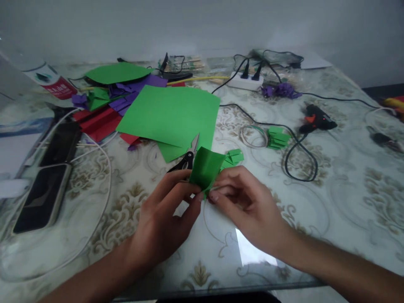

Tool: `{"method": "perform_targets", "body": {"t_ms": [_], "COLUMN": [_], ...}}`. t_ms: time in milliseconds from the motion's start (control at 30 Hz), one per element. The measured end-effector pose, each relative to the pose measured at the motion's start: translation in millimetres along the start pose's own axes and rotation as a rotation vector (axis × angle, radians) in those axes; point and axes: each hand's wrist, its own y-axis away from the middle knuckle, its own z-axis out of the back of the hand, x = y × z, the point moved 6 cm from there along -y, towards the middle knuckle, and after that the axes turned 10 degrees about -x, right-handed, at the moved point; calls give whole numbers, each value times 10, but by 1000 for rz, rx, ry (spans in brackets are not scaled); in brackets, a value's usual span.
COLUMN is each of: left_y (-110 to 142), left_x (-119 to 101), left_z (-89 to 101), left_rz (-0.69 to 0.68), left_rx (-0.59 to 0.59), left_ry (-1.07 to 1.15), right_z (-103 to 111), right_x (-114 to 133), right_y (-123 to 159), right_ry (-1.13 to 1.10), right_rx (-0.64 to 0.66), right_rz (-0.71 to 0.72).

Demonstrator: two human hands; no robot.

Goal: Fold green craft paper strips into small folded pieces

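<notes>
1 green paper piece (pixel 206 166) rises between left hand (pixel 170 214) and right hand (pixel 254 204), both pinching its lower end.

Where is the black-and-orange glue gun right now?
The glue gun lies at right in the head view, just right of a small folded green paper piece.

The patterned worktop (pixel 341 181) is being occupied on the left by a phone (pixel 42 198) and a white cable (pixel 110 181), and towards the middle by coloured paper (pixel 172 111). Its back is being taken up by a power strip (pixel 246 83), its right by a glue gun (pixel 320 119).
</notes>
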Motion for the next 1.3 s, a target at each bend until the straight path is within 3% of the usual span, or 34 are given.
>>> {"method": "perform_targets", "body": {"t_ms": [233, 733, 967, 1300], "left_y": [2, 24, 24, 5], "left_x": [-18, -29, -18, -46], "left_z": [-13, -25, -24, -35], "left_rz": [-16, -31, -44, -118], "left_rx": [8, 32, 38, 34], "left_ry": [13, -27, -59, -111], "right_z": [-5, -29, -1, -16], "right_x": [-34, -109, -102, -86], "right_y": [-36, -65, -57, -69], "right_ry": [89, -157, -74, -123], "right_rx": [8, -49, -52, -37], "right_rz": [-54, -231, -213, -205]}}
